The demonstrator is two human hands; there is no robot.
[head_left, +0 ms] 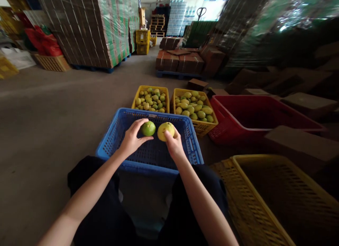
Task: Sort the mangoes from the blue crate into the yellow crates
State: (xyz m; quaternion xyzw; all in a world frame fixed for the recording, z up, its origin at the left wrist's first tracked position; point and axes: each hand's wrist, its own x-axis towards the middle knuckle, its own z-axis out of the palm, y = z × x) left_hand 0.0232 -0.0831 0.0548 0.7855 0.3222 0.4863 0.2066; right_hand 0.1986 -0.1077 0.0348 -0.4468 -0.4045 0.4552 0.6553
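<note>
Over a blue plastic crate [148, 166] between my knees, both of my hands hold fruit. My left hand [132, 138] grips a round green lime [148, 128] between thumb and fingers. A larger pale yellow lemon [163, 132] sits in my right hand [175, 144], with the thumb across its front and the fingers hidden behind it. The two fruits are side by side with a small gap. Beyond the blue crate stand a yellow crate of green and yellow fruit [150, 99] and another yellow crate of longer yellowish fruit [193, 104].
To the right are a large red bin [222, 133] and a yellow crate [254, 196] close to my right leg. Cardboard boxes [180, 62] are stacked on a blue pallet ahead. Wrapped stacks of cartons [79, 30] stand on the left.
</note>
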